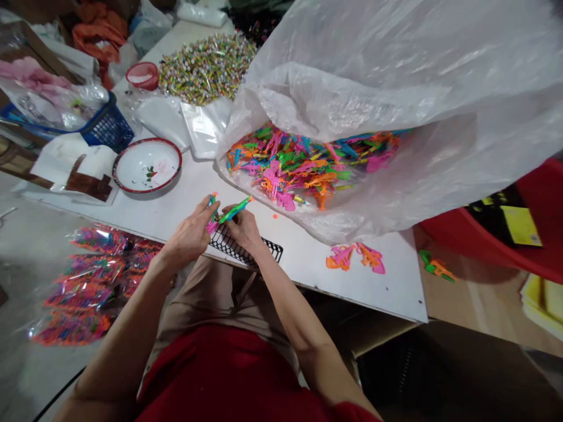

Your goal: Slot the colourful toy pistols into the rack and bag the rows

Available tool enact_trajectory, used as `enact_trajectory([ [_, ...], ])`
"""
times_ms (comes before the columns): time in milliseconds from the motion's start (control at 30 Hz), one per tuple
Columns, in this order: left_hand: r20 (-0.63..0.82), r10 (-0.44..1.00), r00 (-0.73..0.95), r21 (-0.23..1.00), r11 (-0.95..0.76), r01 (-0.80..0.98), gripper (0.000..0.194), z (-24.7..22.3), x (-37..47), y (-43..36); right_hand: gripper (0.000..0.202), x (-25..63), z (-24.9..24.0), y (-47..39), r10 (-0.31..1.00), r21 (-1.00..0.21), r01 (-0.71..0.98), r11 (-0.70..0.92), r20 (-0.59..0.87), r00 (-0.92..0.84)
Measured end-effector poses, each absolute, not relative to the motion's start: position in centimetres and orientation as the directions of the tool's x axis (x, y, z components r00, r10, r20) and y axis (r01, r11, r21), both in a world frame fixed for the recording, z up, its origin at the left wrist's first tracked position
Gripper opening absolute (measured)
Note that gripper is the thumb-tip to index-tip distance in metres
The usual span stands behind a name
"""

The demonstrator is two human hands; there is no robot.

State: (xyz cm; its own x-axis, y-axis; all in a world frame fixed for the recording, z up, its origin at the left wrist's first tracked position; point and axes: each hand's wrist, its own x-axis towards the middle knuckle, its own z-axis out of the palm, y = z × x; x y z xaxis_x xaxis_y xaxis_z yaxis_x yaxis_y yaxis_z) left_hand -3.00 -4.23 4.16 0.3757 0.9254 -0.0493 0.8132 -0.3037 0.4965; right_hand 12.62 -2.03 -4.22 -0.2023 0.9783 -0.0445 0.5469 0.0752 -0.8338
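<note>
Over a black mesh tray (pixel 273 251) at the table's front edge, both hands are close together. My left hand (pixel 190 233) is closed around a small plastic toy gun (pixel 212 226) with pink and blue parts and an orange tip. My right hand (pixel 244 230) grips a green and blue toy gun (pixel 236 210), its orange tip pointing up and right. The fingers cover parts of both toys. Beyond the hands, a big translucent plastic bag (pixel 308 94) lies with its mouth open, showing a heap of colourful toy guns (pixel 285 170). Two pink and orange toy guns (pixel 354 257) rest on the right.
Left on the table are a red-rimmed white enamel basin (pixel 171 170), a blue basket (pixel 109 120) and clear plastic bags (pixel 202 132). Behind stand a red bowl (pixel 143 76) and a pile of small colourful pieces (pixel 206 64). Filled packets (pixel 92 269) lie lower left; a red tub (pixel 497 234) stands right.
</note>
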Motion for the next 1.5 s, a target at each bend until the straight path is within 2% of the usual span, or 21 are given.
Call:
enact_trajectory([
  [67, -0.050, 0.926, 0.373, 0.499, -0.301, 0.813, 0.075, 4.2, -3.1, -4.2, 0.019, 12.3, -4.1, -2.1, 0.963, -0.766, 0.625, 0.150, -0.031, -0.268],
  [200, -0.051, 0.921, 0.385, 0.520, -0.305, 0.798, 0.074, 4.2, -3.3, -4.4, 0.018, 11.8, -3.5, -2.2, 0.943, -0.576, 0.794, 0.193, -0.116, -0.313],
  [333, 0.047, 0.913, 0.404, 0.579, -0.355, 0.734, 0.074, 4.3, -3.8, -4.9, 0.020, 11.4, -3.3, -2.0, 0.930, -0.499, 0.837, 0.223, -0.148, -0.336],
  [433, 0.075, 0.902, 0.426, 0.580, -0.387, 0.717, 0.071, 4.4, -3.9, -5.3, 0.023, 11.3, -3.3, -1.9, 0.925, -0.494, 0.835, 0.242, -0.143, -0.352],
  [567, 0.034, 0.890, 0.455, 0.520, -0.405, 0.752, 0.059, 4.4, -3.8, -5.8, 0.023, 10.8, -3.5, -2.5, 0.949, -0.485, 0.848, 0.213, -0.103, -0.298],
  [700, 0.018, 0.903, 0.429, 0.499, -0.380, 0.779, 0.061, 4.0, -3.4, -5.9, 0.018, 11.4, -4.1, -2.9, 0.960, -0.551, 0.808, 0.208, -0.042, -0.275],
  [800, 0.028, 0.910, 0.413, 0.507, -0.369, 0.779, 0.061, 3.7, -3.2, -5.8, 0.017, 13.8, -3.9, -1.1, 0.892, -0.668, 0.697, 0.260, -0.111, -0.439],
  [867, 0.020, 0.923, 0.385, 0.507, -0.341, 0.792, 0.059, 3.4, -3.1, -5.8, 0.022, 15.6, -2.9, 1.5, 0.854, -0.676, 0.662, 0.323, -0.094, -0.512],
  [933, 0.005, 0.935, 0.355, 0.504, -0.309, 0.807, 0.057, 3.2, -3.1, -5.9, 0.029, 16.9, -1.4, 5.0, 0.895, -0.576, 0.732, 0.363, -0.002, -0.446],
  [1033, 0.005, 0.939, 0.344, 0.506, -0.299, 0.809, 0.058, 3.0, -3.1, -6.3, 0.035, 17.5, 0.4, 10.7, 0.972, -0.339, 0.911, 0.234, 0.104, -0.210],
  [1167, 0.070, 0.943, 0.327, 0.488, -0.318, 0.813, 0.057, 2.9, -3.3, -6.5, 0.035, 17.2, 1.2, 15.5, 0.997, -0.107, 0.992, 0.061, 0.059, -0.055],
  [1233, 0.086, 0.956, 0.279, 0.480, -0.286, 0.829, 0.056, 2.7, -3.2, -6.1, 0.034, 17.2, 1.2, 15.6, 0.996, -0.049, 0.996, 0.076, 0.059, -0.073],
  [1400, 0.047, 0.982, 0.180, 0.489, -0.180, 0.853, 0.056, 2.9, -2.4, -4.4, 0.035, 18.3, 1.2, 10.8, 0.965, 0.007, 0.986, 0.168, 0.203, -0.166],
  [1500, -0.022, 0.985, 0.171, 0.460, -0.142, 0.877, 0.059, 3.5, -1.9, -3.8, 0.033, 19.1, 1.0, 7.5, 0.981, -0.024, 0.985, 0.170, 0.100, -0.167],
])
